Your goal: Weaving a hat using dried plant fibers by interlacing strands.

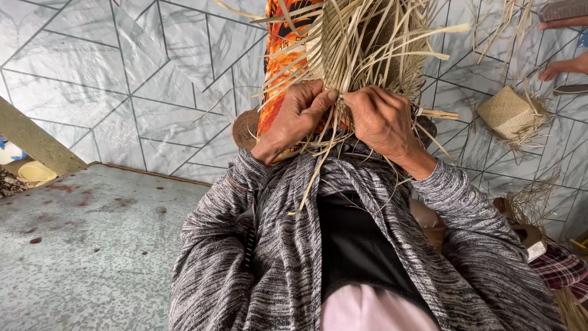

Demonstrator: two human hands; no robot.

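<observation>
1. The left hand point(294, 119) grips the lower edge of a half-woven straw basket point(361, 43), its fingers curled shut over the strips and the thumb pressed flat along the weave.
2. The right hand point(383, 119) sits just beside it, touching the same edge; its fingers are bent and pinch a few strips point(318, 165) against the weave.
3. The two thumbs nearly meet at the middle of the basket's edge.
4. The basket is held up in front of the chest, above the lap, with loose pale strips fanning out on all sides and several hanging down between the hands.
5. An orange patterned cloth point(278, 67) lies behind the basket on the left, partly hidden by it.
6. Both arms wear grey marled sleeves point(226, 245); a black top shows between them.
7. A finished small woven basket point(507, 111) lies on the tiled floor point(110, 79) to the right, well apart from the hands.
8. At the top right edge, another person's hand point(560, 67) rests near the floor.
9. A grey speckled slab point(86, 245) fills the lower left.
10. A checked cloth point(558, 268) shows at the right edge.
</observation>
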